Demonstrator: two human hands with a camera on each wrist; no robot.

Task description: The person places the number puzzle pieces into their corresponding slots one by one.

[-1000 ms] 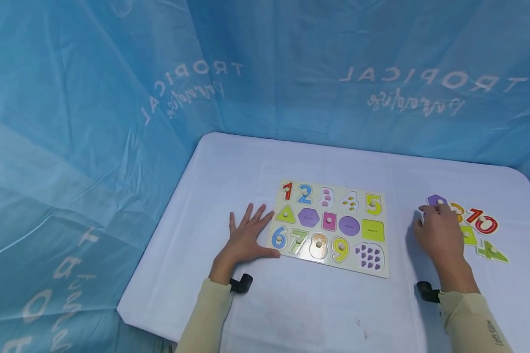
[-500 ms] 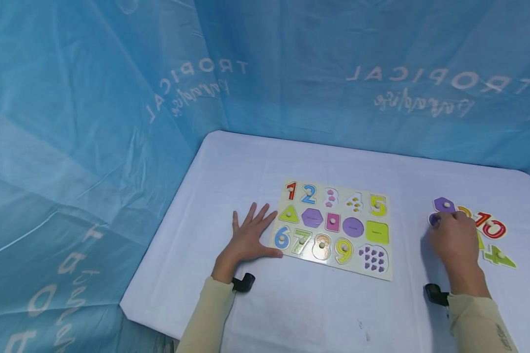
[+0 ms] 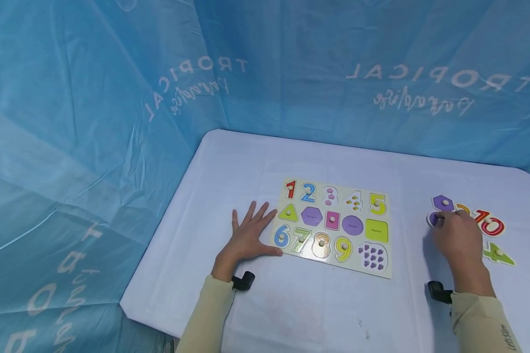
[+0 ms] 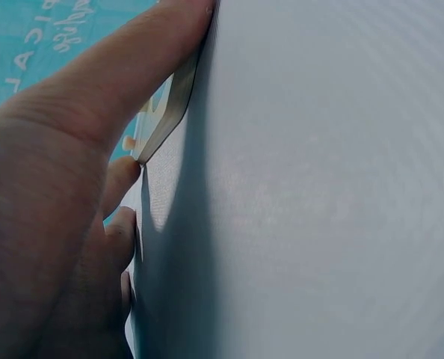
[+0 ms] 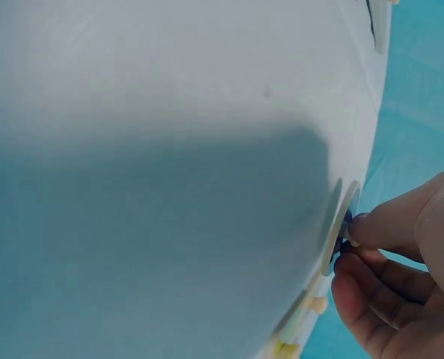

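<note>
A wooden number-and-shape puzzle board lies mid-table, with knobbed pieces in many of its recesses. My left hand rests flat at its left side, fingers spread and thumb at the lower left corner. Off to the right, my right hand pinches a purple round puzzle piece by its knob. In the right wrist view the round piece appears tilted, thumb and fingertips at the knob. A purple hexagon piece lies just beyond it. The hand partly covers a yellow-orange 3 piece.
A red 10 piece and a green 4 piece lie right of my right hand. The white table is bordered by blue printed sheeting at the back and left.
My right hand has shifted from beside the hexagon to the purple round piece and pinches it, uncovering the hexagon. The green square piece is now hidden behind the hand. The left hand stays put.
</note>
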